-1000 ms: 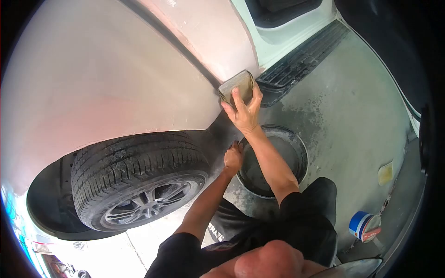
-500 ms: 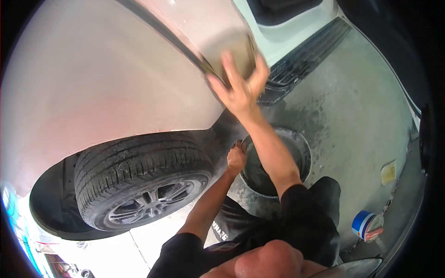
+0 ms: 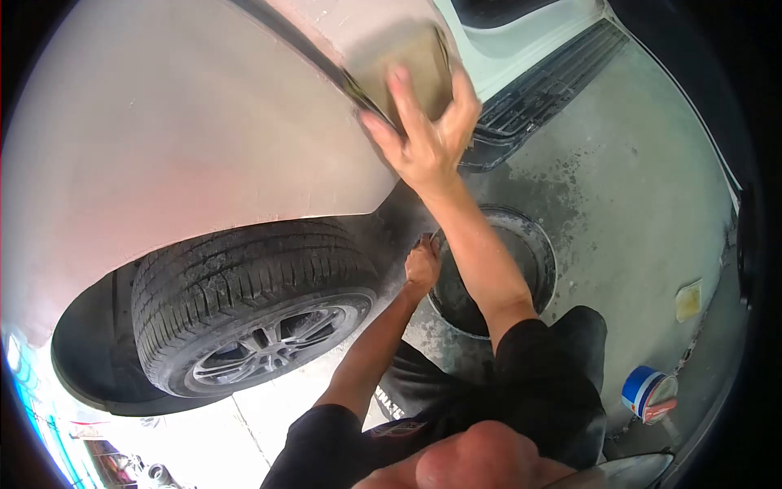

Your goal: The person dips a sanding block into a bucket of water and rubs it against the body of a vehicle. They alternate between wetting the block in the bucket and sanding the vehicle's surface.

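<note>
My right hand (image 3: 428, 134) presses a tan sheet or pad (image 3: 407, 73) flat against the pinkish car panel (image 3: 334, 20), its thumb and fingers spread along the pad's edges. Lower down, my left hand (image 3: 422, 265) is closed at the left rim of a round dark basin (image 3: 542, 244); what its fingers hold there is too small to tell. My right forearm passes over the basin.
A tyre (image 3: 252, 285) sits under the fender (image 3: 187, 147) on the left. Beyond the right hand runs a black ribbed sill (image 3: 546, 90). On the floor at right lie a yellowish pad (image 3: 688, 300) and a blue-and-white can (image 3: 643, 393).
The view has shifted a little. My right hand and the tan pad have moved slightly up the panel, and my left hand stays by the basin's rim.
</note>
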{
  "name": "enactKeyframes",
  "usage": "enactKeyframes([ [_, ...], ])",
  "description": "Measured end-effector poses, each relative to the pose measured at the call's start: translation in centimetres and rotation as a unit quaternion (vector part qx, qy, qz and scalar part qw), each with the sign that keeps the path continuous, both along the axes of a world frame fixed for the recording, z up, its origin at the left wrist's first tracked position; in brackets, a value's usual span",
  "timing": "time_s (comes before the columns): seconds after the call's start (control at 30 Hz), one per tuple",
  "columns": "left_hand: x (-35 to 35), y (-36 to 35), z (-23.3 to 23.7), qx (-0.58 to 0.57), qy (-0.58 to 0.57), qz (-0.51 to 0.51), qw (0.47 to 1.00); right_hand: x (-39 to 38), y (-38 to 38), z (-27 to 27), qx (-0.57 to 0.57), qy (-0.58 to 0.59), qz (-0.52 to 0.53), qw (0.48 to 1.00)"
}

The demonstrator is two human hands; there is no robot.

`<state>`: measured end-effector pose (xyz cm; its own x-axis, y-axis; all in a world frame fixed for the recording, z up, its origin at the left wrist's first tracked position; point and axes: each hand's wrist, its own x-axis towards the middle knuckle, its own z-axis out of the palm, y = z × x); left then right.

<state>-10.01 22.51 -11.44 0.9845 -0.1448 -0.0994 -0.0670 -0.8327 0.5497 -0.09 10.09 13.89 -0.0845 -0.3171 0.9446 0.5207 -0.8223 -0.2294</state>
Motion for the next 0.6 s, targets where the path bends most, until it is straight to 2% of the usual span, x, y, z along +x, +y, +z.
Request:
enactKeyframes([
  [0.07,0.0,0.4,-0.8,0.011,0.015,0.005,1.000,-0.3,-0.2,-6.3,-0.022,0.058,-0.008,0.998],
  [0.17,0.3,-0.4,0.2,0.012,0.025,0.010,1.000,-0.4,0.0,-7.6,-0.022,0.048,-0.009,0.999],
  [0.23,0.2,-0.2,0.1,0.019,0.030,0.011,0.999,-0.4,-0.4,-0.9,0.012,0.018,-0.019,1.000],
  [0.3,0.2,0.1,-0.5,0.024,0.029,0.009,0.999,-0.2,-0.6,2.2,0.038,-0.010,0.012,0.999],
  [0.33,0.8,-0.2,-0.4,0.019,0.031,0.014,0.999,0.1,-0.7,1.5,0.040,0.009,0.009,0.999],
  [0.43,0.1,0.0,-0.3,0.008,0.046,0.027,0.999,-0.9,0.0,-6.6,0.021,0.076,0.007,0.997],
  [0.53,0.5,-0.2,0.2,0.017,0.069,0.032,0.997,-0.4,-0.4,-7.1,0.021,0.068,0.032,0.997],
  [0.57,0.5,-0.4,0.4,0.030,0.086,0.033,0.995,-0.6,-1.2,-3.8,0.025,0.076,0.023,0.996],
  [0.6,0.3,-0.3,0.0,0.031,0.091,0.034,0.995,-0.6,-1.1,-4.4,0.027,0.082,0.024,0.996],
])
